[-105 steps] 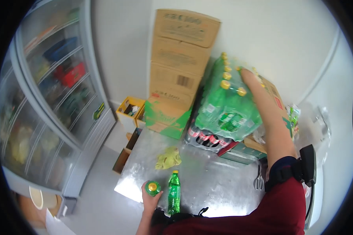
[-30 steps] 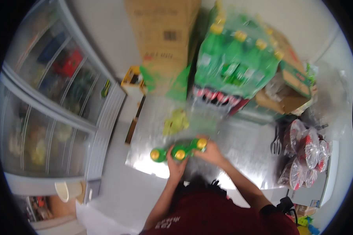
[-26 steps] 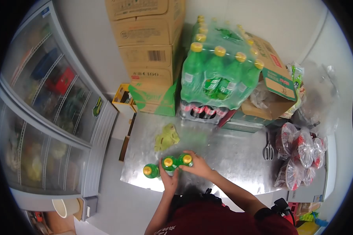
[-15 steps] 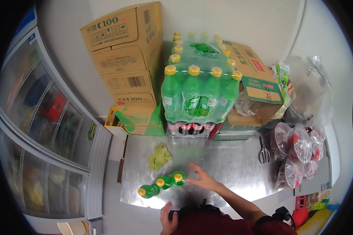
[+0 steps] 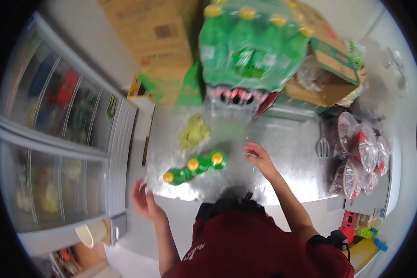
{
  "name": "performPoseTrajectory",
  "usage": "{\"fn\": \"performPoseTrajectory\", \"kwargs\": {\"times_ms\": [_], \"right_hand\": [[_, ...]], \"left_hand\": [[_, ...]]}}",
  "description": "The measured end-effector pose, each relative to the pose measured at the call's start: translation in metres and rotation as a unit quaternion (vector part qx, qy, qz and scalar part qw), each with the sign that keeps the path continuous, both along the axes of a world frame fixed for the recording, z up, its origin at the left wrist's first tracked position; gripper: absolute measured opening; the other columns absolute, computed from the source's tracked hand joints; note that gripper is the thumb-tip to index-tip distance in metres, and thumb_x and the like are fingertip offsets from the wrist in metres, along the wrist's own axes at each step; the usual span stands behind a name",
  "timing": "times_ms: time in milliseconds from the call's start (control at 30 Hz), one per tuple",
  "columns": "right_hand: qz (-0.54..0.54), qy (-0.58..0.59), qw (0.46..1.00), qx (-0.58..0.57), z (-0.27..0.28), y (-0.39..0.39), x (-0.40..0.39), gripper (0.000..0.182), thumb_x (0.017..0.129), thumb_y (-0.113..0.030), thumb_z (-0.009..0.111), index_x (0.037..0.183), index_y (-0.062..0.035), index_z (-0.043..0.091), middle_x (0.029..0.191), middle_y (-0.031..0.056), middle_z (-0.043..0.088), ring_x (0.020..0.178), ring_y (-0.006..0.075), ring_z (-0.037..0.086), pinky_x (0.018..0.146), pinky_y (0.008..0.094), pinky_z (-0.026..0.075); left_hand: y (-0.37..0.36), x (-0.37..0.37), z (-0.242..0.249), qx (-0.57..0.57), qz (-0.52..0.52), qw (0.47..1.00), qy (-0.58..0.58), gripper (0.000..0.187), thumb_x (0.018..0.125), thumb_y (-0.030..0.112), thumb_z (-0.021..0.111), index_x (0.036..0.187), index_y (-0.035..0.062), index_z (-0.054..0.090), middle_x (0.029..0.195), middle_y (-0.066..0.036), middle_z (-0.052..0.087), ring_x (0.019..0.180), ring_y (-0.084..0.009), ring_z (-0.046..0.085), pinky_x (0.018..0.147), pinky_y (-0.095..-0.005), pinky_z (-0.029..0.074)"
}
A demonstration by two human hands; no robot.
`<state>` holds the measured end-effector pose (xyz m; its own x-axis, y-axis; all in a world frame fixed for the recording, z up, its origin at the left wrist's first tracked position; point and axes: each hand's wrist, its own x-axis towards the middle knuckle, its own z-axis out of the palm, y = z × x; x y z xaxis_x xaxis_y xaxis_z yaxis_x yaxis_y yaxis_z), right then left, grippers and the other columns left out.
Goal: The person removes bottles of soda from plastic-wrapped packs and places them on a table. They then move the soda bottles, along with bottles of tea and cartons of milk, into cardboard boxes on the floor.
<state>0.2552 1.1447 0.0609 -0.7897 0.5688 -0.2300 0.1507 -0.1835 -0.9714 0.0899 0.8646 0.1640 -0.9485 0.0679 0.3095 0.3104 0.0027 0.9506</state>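
Since the earlier frame, both hands have moved apart: the left hand has swung out past the left end of the row of bottles, and the right hand has drawn off to the right. The left hand is loosely spread and holds nothing; the right hand is also empty, its fingers slightly curled (both are a little blurred).

The left bottle, middle bottle and right bottle stand in a slanting row near the front edge of the metal surface, behind them a crumpled yellow-green piece. The right hand is nearest the right bottle, though clear of it.

Each bottle looks like smooth plastic, probably weighty if full, giving a little under a squeeze and slippery if damp. The body below the neck should offer the surest hold; the yellow cap suits only steadying.
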Motion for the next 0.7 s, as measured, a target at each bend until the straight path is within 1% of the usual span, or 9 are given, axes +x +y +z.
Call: {"fn": "performPoseTrajectory", "kwargs": {"times_ms": [33, 100, 133, 167, 233, 333, 400, 500, 700], "right_hand": [[0.016, -0.005, 1.0, -0.014, -0.007, -0.013, -0.001, 0.052, 0.073, -0.011, 0.059, 0.119, -0.0014, 0.036, 0.112, 0.0093, 0.047, 0.104, 0.0205, 0.045, 0.088, 0.0333, 0.036], [0.11, -0.084, 0.984, 0.108, -0.016, -0.03, -0.007, 0.074, 0.068, -0.014, 0.065, 0.127, -0.0017, 0.023, 0.119, 0.0114, 0.041, 0.112, 0.023, 0.039, 0.092, 0.0346, 0.032], [0.118, -0.081, 0.984, 0.105, -0.022, -0.037, -0.012, 0.074, 0.068, -0.014, 0.065, 0.127, -0.0017, 0.023, 0.119, 0.0114, 0.041, 0.112, 0.023, 0.039, 0.092, 0.0346, 0.032], [0.146, -0.083, 0.979, 0.119, -0.029, -0.042, -0.018, 0.079, 0.066, -0.015, 0.067, 0.128, -0.0024, 0.02, 0.125, 0.0143, 0.033, 0.117, 0.0258, 0.032, 0.094, 0.0354, 0.03], [0.177, -0.083, 0.972, 0.133, -0.045, -0.051, -0.034, 0.085, 0.065, -0.017, 0.069, 0.13, -0.0032, 0.017, 0.131, 0.0172, 0.024, 0.122, 0.0286, 0.025, 0.096, 0.0362, 0.028], [0.159, -0.026, 0.969, 0.189, -0.051, -0.059, -0.054, 0.083, 0.063, -0.018, 0.071, 0.128, -0.0023, 0.021, 0.127, 0.0179, 0.032, 0.118, 0.0288, 0.032, 0.095, 0.036, 0.03], [0.161, -0.022, 0.976, 0.143, -0.04, -0.056, -0.066, 0.081, 0.062, -0.018, 0.072, 0.126, -0.0024, 0.024, 0.12, 0.0177, 0.041, 0.112, 0.0274, 0.041, 0.092, 0.0342, 0.033], [0.16, -0.029, 0.971, 0.177, -0.066, -0.059, -0.072, 0.077, 0.062, -0.017, 0.072, 0.123, -0.0029, 0.027, 0.113, 0.0163, 0.048, 0.107, 0.0257, 0.046, 0.09, 0.0331, 0.036], [0.198, -0.012, 0.969, 0.149, -0.065, -0.061, -0.106, 0.073, 0.062, -0.016, 0.071, 0.121, -0.0036, 0.031, 0.111, 0.0146, 0.049, 0.106, 0.0233, 0.047, 0.089, 0.032, 0.036]], "left_hand": [[-0.016, -0.009, -0.021, -0.043, -0.027, 0.999, -0.001, 0.051, 0.071, -0.002, 0.051, 0.119, -0.0002, 0.035, 0.12, -0.014, 0.04, 0.112, -0.0233, 0.038, 0.093, -0.0368, 0.031], [-0.037, -0.007, -0.066, -0.171, -0.065, 0.979, -0.086, 0.068, 0.065, -0.003, 0.058, 0.125, 0.0009, 0.026, 0.127, -0.014, 0.032, 0.118, -0.0248, 0.032, 0.097, -0.0381, 0.027], [-0.041, -0.002, -0.097, -0.211, -0.093, 0.968, -0.099, 0.077, 0.063, -0.001, 0.062, 0.128, 0.0015, 0.021, 0.129, -0.014, 0.029, 0.118, -0.0257, 0.03, 0.098, -0.038, 0.025], [-0.045, 0.007, -0.128, -0.248, -0.121, 0.954, -0.113, 0.086, 0.06, 0.0, 0.066, 0.13, 0.0021, 0.016, 0.13, -0.015, 0.027, 0.119, -0.0265, 0.029, 0.099, -0.0379, 0.024], [-0.016, 0.019, -0.123, -0.238, -0.161, 0.937, -0.2, 0.094, 0.058, 0.005, 0.072, 0.13, 0.0025, 0.013, 0.127, -0.014, 0.031, 0.117, -0.0258, 0.031, 0.098, -0.0364, 0.025], [0.006, 0.007, -0.137, -0.133, -0.21, 0.952, -0.177, 0.086, 0.06, 0.009, 0.073, 0.127, 0.0015, 0.02, 0.12, -0.013, 0.037, 0.11, -0.0239, 0.038, 0.093, -0.0336, 0.031], [0.006, 0.0, -0.146, -0.137, -0.211, 0.951, -0.182, 0.083, 0.06, 0.009, 0.073, 0.125, 0.001, 0.023, 0.119, -0.013, 0.038, 0.109, -0.0233, 0.04, 0.092, -0.0327, 0.032], [0.012, -0.002, -0.143, -0.148, -0.195, 0.954, -0.17, 0.075, 0.06, 0.009, 0.073, 0.122, 0.0, 0.03, 0.115, -0.012, 0.043, 0.104, -0.0213, 0.044, 0.09, -0.0312, 0.034], [0.002, -0.007, -0.135, -0.12, -0.159, 0.963, -0.181, 0.074, 0.06, 0.01, 0.073, 0.12, -0.0001, 0.032, 0.113, -0.013, 0.045, 0.103, -0.0208, 0.045, 0.089, -0.0308, 0.035]]}}
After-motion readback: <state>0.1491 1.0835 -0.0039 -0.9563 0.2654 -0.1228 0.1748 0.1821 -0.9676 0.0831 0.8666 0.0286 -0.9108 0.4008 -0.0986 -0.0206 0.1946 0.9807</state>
